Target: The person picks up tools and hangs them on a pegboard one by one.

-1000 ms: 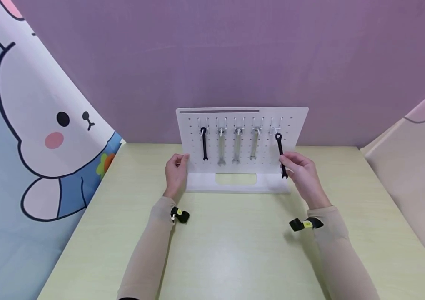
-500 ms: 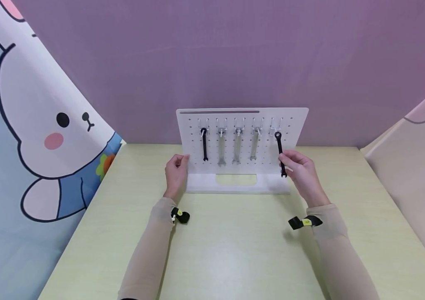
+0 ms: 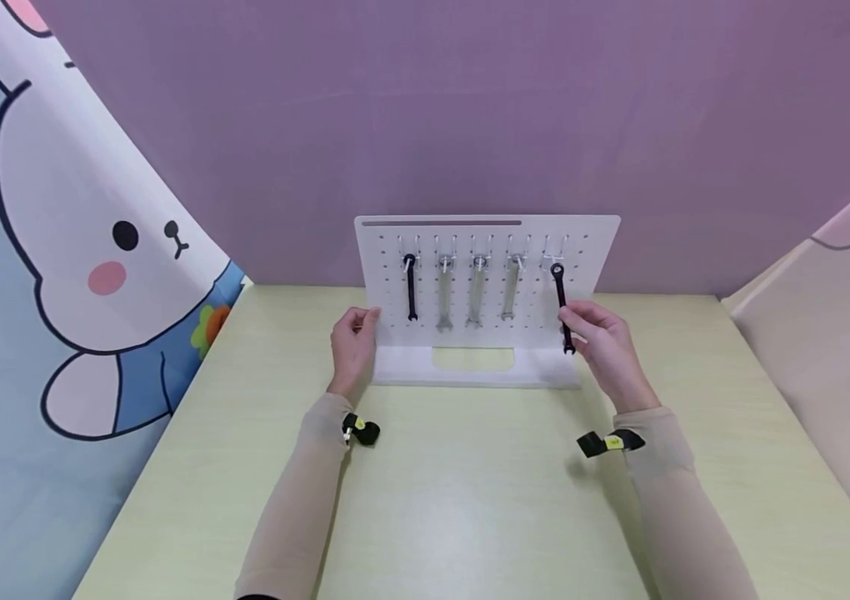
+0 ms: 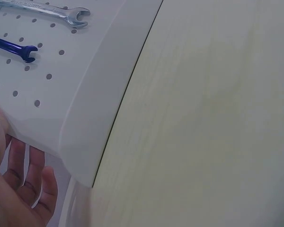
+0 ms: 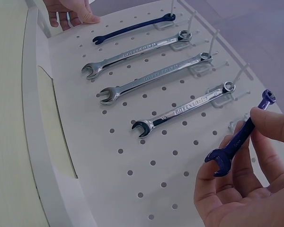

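Observation:
My right hand (image 3: 605, 350) pinches a dark combination wrench (image 5: 239, 139) between thumb and fingers. Its ring end points up, close below the rightmost hook (image 3: 553, 254) of a white pegboard (image 3: 537, 325); its open end points down. My left hand (image 3: 353, 350) grips the board's left edge, thumb on the front and fingers behind. From the other hooks hang another dark wrench (image 3: 412, 287) at the left and three silver wrenches, namely one left of centre (image 3: 445, 296), one at the centre (image 3: 477, 292) and one right of centre (image 3: 510, 292).
The pegboard stands on a pale wooden table (image 3: 440, 492), near its back edge. Behind it rises a purple wall (image 3: 425, 108). A cloth with a cartoon rabbit (image 3: 95, 250) hangs at the left, and a pale cloth (image 3: 830, 333) at the right.
My right hand and the dark wrench have risen very slightly towards the hook. The left hand stays on the board's edge, and the hanging wrenches keep their places.

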The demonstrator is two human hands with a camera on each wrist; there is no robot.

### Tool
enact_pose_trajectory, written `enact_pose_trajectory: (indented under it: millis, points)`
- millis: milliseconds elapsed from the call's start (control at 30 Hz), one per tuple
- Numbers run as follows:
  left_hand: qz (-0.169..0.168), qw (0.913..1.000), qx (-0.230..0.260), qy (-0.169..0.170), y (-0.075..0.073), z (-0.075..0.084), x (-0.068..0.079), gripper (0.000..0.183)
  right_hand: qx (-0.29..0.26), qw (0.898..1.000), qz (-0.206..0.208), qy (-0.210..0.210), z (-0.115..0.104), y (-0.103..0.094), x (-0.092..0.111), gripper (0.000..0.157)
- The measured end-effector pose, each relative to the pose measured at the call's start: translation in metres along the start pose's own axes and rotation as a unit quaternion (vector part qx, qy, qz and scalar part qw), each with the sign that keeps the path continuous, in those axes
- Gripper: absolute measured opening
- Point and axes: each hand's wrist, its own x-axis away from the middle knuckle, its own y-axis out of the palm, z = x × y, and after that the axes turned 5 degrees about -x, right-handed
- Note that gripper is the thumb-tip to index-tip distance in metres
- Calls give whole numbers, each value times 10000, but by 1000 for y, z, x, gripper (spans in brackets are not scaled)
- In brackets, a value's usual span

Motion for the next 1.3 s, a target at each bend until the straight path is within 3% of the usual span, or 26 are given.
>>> enact_pose_trajectory:
  millis: [600,1300]
  points:
    - [48,9999,-85,82,0,-1,1,37,329,9992,45,212,-1,-3,-7,9]
    - [88,9999,-38,109,1,-2,0,36,-32,9992,48,398,2,-3,-19,11]
